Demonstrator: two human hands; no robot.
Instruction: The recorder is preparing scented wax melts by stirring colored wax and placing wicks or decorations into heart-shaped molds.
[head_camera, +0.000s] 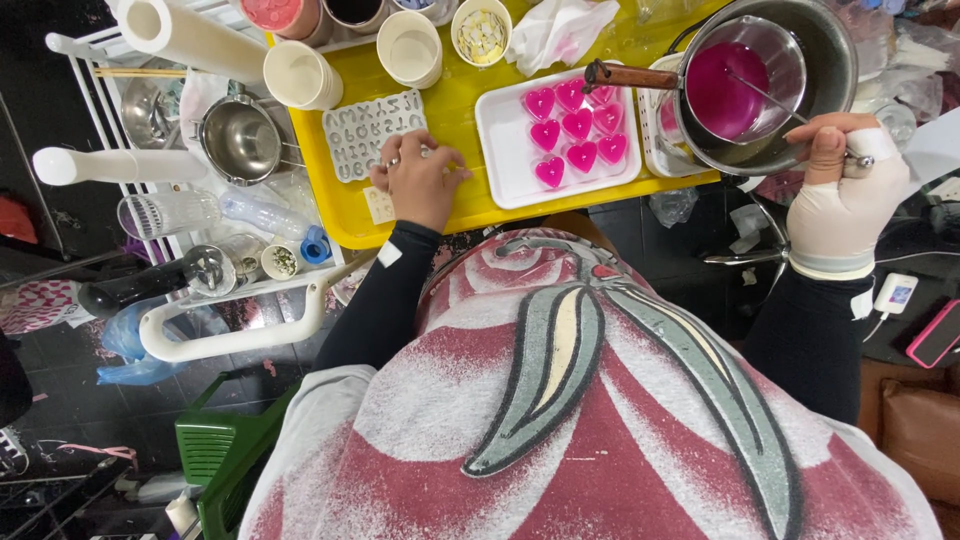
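Stirring stage, I'd say: right hand (840, 190) pinches a thin metal stirrer (775, 100) in the cup of pink liquid (738, 85) inside the pot (800, 90). Left hand (418, 180) rests curled on the yellow tray (460, 110), holding nothing. Heart mould (575, 125) looks full; the wooden pot handle (635, 75) overhangs it, so pour carefully.

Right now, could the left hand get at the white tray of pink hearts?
Probably yes: the left hand rests on the yellow tray just beside the white tray, with nothing lying between them.
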